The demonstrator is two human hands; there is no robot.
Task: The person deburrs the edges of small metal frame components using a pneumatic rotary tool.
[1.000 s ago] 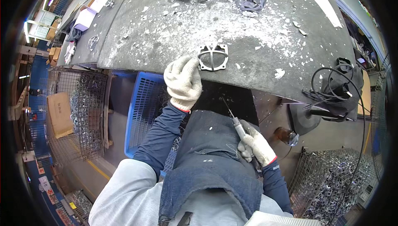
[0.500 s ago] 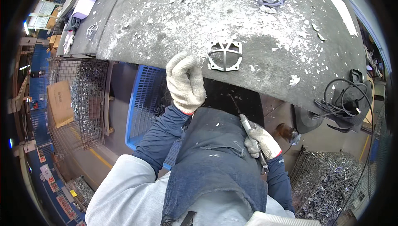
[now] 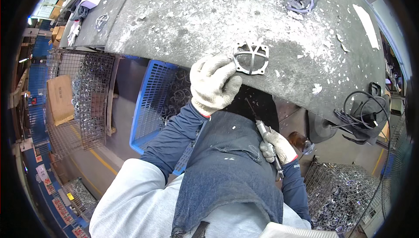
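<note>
Here, right hand (image 3: 277,145) grips tool (image 3: 261,127); left (image 3: 214,84) by frame (image 3: 252,54).

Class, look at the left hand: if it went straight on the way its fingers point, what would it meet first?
Most likely the metal frame on the table: the left hand points up and right toward its left side. Depth is unclear, so they may already touch.

Dark grey worktop (image 3: 150,32); past its left edge, a bright lamp (image 3: 29,20); below its front edge, at left, a wire cage (image 3: 59,64) and grey floor (image 3: 120,133) with yellow lines (image 3: 103,162).
</note>
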